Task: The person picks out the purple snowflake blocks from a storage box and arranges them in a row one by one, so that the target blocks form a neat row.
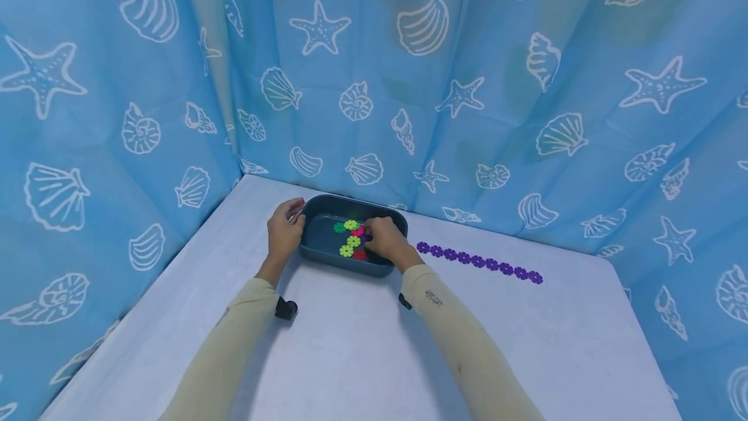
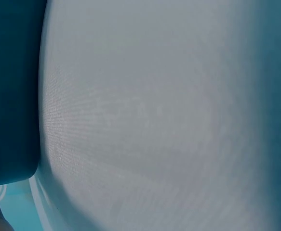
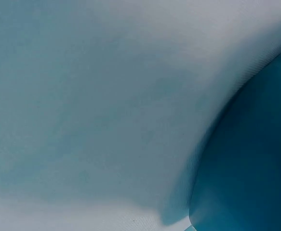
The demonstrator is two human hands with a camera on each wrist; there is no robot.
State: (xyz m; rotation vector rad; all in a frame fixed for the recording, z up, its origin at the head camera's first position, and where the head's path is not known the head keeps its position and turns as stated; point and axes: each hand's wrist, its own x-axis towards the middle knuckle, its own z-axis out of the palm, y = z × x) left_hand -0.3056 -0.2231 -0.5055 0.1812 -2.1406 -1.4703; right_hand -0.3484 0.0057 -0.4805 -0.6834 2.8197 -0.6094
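A dark blue-grey plastic basin (image 1: pixel 333 266) stands near the back of the table, its outer wall (image 2: pixel 12 96) filling the left side of the left wrist view. At its left end my left hand (image 1: pixel 284 232) holds the rim, thumb and fingers around the edge. My right hand (image 1: pixel 384 238) reaches in over the right side, fingers bent down around a purple flower-shaped plastic disc (image 1: pixel 365 239), mostly covered by the fingertips. Beside it in the basin lie yellow-green discs (image 1: pixel 347 251), a green disc (image 1: pixel 339 228) and red discs (image 1: pixel 359 255).
To the right of the basin, several purple flower discs (image 1: pixel 478 262) form a straight, slightly slanting row on the white tablecloth (image 1: pixel 350 349). A blue curtain (image 1: pixel 362 135) with white shell prints hangs close behind the table and along its left side.
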